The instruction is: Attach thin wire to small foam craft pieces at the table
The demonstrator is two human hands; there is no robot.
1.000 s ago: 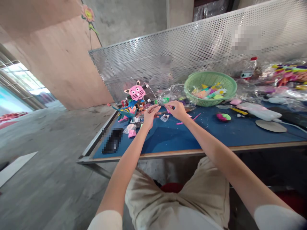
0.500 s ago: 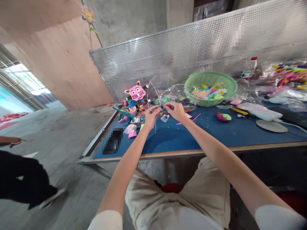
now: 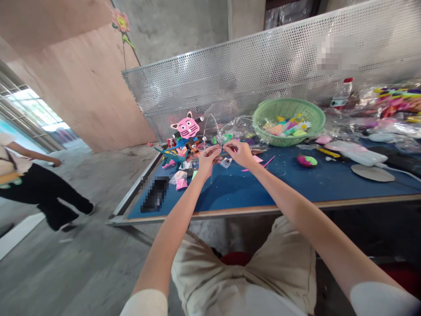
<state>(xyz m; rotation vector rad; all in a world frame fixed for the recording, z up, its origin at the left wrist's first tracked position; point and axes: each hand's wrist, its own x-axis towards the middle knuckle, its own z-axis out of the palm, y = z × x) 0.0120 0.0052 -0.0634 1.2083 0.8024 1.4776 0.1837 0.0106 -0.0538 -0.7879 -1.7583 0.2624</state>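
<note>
A thin, pale wire (image 3: 216, 122) arches up above my hands, its loose length hanging below them over the blue tabletop. My left hand (image 3: 209, 160) is closed on it, thumb against fingers. Beside it, to the right, my right hand (image 3: 241, 153) pinches at the wire near the left fingertips; the exact grip is too small to make out. Just behind and left of my hands stands a pink cat face (image 3: 188, 127) with black whiskers. A teal figure (image 3: 174, 158) lies left of my left hand, and a small clear packet (image 3: 226, 162) lies below my right fingers.
A green basket (image 3: 289, 140) of colourful pieces stands behind right. Pink sticks (image 3: 268, 162), a purple-and-green lump (image 3: 306, 161), a yellow cutter (image 3: 329, 152) and a bottle (image 3: 342, 94) lie or stand rightward. A dark, blurred-out object (image 3: 154, 195) lies front left. Another person (image 3: 42, 188) walks at left.
The wire arch has shifted slightly and my hands have moved only a little. The person at the left has come further into view.
</note>
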